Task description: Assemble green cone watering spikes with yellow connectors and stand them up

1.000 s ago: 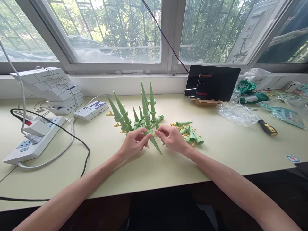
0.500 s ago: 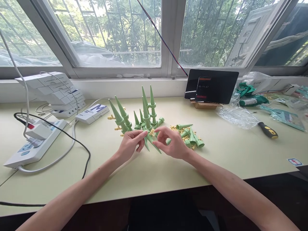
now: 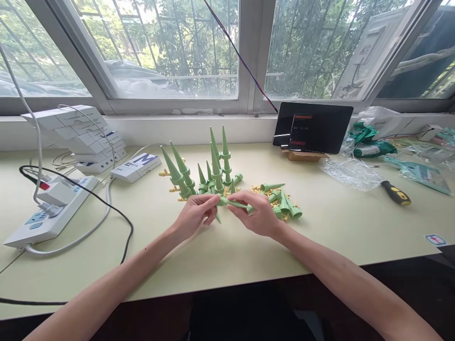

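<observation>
Both hands meet over the pale green table (image 3: 213,255) and hold one green plastic cone spike (image 3: 232,203), which lies about level between them. My left hand (image 3: 196,215) pinches its wide end, and a second spike tip pokes out below the fingers. My right hand (image 3: 258,213) is closed around the pointed end. Just behind the hands stands a cluster of upright green spikes (image 3: 213,163), some with small yellow fittings at their bases. To the right lies a pile of loose green cones and yellow pieces (image 3: 280,199).
A white power strip (image 3: 50,213) with plugs and black and white cables lies at left, beside stacked white boxes (image 3: 78,135). A dark tablet with a phone (image 3: 313,127) leans at the window. Plastic bags and a yellow-handled screwdriver (image 3: 396,193) lie at right.
The spike pointed down toward me between the hands; now it lies level. My right hand opened briefly, then closed on the pointed end.
</observation>
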Action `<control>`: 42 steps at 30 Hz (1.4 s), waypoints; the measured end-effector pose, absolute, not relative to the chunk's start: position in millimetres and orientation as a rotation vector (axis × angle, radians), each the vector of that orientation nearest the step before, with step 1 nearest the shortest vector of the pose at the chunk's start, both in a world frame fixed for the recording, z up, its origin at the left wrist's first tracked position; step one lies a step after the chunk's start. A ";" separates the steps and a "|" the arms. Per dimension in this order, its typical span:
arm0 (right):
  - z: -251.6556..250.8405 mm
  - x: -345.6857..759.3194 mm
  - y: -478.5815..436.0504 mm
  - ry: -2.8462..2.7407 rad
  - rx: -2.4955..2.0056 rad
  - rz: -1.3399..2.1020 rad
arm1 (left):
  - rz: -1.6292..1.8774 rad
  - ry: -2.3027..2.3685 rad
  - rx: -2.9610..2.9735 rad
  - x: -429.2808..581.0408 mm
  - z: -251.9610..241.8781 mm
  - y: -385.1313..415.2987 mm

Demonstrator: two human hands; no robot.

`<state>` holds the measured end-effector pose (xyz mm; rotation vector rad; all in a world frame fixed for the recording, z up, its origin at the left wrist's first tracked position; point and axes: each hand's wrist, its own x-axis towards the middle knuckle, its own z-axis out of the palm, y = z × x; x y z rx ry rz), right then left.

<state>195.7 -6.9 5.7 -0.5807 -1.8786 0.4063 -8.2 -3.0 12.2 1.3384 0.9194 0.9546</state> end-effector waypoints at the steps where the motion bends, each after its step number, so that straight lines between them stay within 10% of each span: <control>1: 6.0 195.7 -7.3 -1.867 -0.584 0.393 | 0.930 0.911 1.350 -8.2 12.3 -3.1; 42: 70.0 191.9 51.5 -1.991 -0.918 0.270 | 0.709 1.110 2.223 -3.6 -0.4 -7.5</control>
